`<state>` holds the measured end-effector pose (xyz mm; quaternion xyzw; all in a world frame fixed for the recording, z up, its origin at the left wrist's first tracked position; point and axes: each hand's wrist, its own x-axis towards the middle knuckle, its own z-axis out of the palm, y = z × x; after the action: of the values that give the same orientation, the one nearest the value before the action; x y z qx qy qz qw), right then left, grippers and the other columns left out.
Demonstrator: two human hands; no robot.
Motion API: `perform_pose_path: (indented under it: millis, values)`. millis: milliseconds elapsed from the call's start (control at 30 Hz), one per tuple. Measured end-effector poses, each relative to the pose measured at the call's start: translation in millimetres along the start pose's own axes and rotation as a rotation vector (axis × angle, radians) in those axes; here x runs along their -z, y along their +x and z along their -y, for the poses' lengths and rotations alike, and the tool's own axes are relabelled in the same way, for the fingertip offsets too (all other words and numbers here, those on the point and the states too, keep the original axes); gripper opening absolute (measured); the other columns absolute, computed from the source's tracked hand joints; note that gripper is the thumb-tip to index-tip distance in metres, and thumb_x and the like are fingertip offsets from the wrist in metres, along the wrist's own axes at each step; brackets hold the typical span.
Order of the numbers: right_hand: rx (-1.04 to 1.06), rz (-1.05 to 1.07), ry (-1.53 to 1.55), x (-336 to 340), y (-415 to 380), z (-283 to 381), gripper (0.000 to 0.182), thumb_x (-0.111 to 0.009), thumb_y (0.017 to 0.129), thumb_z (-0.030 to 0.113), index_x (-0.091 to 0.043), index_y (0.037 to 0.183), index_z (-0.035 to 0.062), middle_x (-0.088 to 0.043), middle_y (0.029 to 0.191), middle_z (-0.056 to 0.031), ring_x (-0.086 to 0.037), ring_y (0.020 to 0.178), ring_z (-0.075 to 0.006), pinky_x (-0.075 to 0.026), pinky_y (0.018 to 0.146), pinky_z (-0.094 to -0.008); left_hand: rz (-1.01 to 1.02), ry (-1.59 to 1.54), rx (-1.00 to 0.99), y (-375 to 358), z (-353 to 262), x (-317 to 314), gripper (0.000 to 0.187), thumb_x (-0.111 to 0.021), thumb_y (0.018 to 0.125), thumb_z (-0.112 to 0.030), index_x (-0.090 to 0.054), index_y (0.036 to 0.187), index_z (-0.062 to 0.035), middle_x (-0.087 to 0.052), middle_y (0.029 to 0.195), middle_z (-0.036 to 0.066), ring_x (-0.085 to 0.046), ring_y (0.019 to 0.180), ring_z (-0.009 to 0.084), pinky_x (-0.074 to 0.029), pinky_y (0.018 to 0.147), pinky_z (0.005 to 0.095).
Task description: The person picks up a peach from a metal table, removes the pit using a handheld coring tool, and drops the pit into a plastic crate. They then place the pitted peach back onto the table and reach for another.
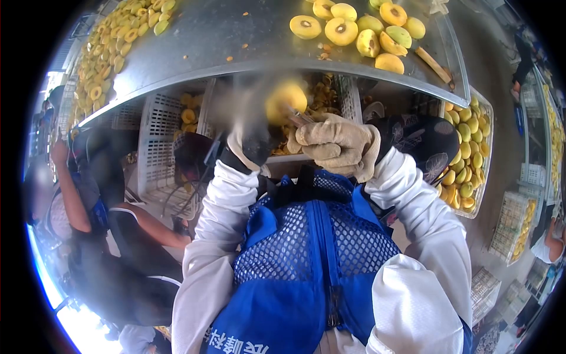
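Observation:
My left hand (240, 121), in a glove smeared by a lens blur, is closed on a yellow peach (286, 103) above a crate under the table's front edge. My right hand (339, 144), in a beige work glove, has its fingers wrapped round a slim hand tool (299, 117). The tool's metal end meets the peach; its exact tip shape is hidden. On the metal table (206, 44), cut peach halves (341, 31), some with the pit showing, sit at the far right near a wooden-looking stick (433, 65).
A big heap of peach halves (106, 53) covers the table's left end. Below it stands a white crate (159, 127). At my right is a full crate of peaches (469, 153). A co-worker's arm (71, 183) shows at left; more crates (512, 227) line the right aisle.

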<state>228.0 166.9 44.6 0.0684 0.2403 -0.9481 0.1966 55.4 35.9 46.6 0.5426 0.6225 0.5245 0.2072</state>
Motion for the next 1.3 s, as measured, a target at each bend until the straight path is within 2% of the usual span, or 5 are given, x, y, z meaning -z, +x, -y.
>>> perform_pose_path:
  millis: [233,633,833,1000,1300]
  values:
    - [0.102,0.189,0.158,9,12,-27,0.031,-0.06,0.1,0.023,-0.062,0.109,-0.006,-0.052,0.068,0.0055,-0.046,0.056,-0.0007,-0.039,0.053,-0.0122,-0.205,-1.001,0.27,-16,-1,-29,0.044,-0.061,0.098,-0.035,-0.052,0.13,-0.0057,-0.061,0.12,0.011,-0.064,0.108,0.023,-0.058,0.089,0.0382]
    - [0.153,0.101,0.193,7,22,-42,0.039,-0.069,0.091,0.028,-0.057,0.104,-0.0058,-0.053,0.069,0.0015,-0.05,0.055,-0.0067,-0.046,0.054,-0.0225,-0.288,-0.333,0.116,-47,34,-43,0.053,-0.05,0.101,-0.054,-0.054,0.133,-0.0113,-0.061,0.125,0.009,-0.061,0.112,0.0241,-0.052,0.1,0.0419]
    - [0.665,-0.029,-0.878,26,28,-29,0.026,-0.059,0.1,0.024,-0.058,0.104,-0.0014,-0.049,0.054,0.0039,-0.039,0.035,-0.0062,-0.031,0.033,-0.0224,-0.785,0.172,-0.111,-35,100,114,0.041,-0.064,0.083,0.003,-0.062,0.123,-0.0029,-0.066,0.119,0.013,-0.065,0.106,0.0278,-0.054,0.093,0.0363]
    - [0.104,-0.386,-0.36,-18,-8,-13,0.025,-0.061,0.097,0.028,-0.059,0.101,0.0036,-0.044,0.053,0.0031,-0.039,0.037,-0.0071,-0.03,0.034,-0.0246,-0.144,1.447,0.163,-47,82,245,0.022,-0.059,0.096,-0.012,-0.073,0.113,-0.0107,-0.067,0.123,0.007,-0.063,0.111,0.026,-0.051,0.096,0.0328]
    - [0.147,-0.558,-0.414,-17,-21,-8,0.02,-0.061,0.093,0.023,-0.056,0.088,0.0043,-0.048,0.054,-0.0019,-0.043,0.036,-0.0123,-0.031,0.033,-0.0268,0.214,0.58,0.627,193,59,29,0.056,-0.073,0.091,-0.024,-0.054,0.14,-0.0041,-0.065,0.126,0.009,-0.066,0.099,0.019,-0.052,0.089,0.0313]
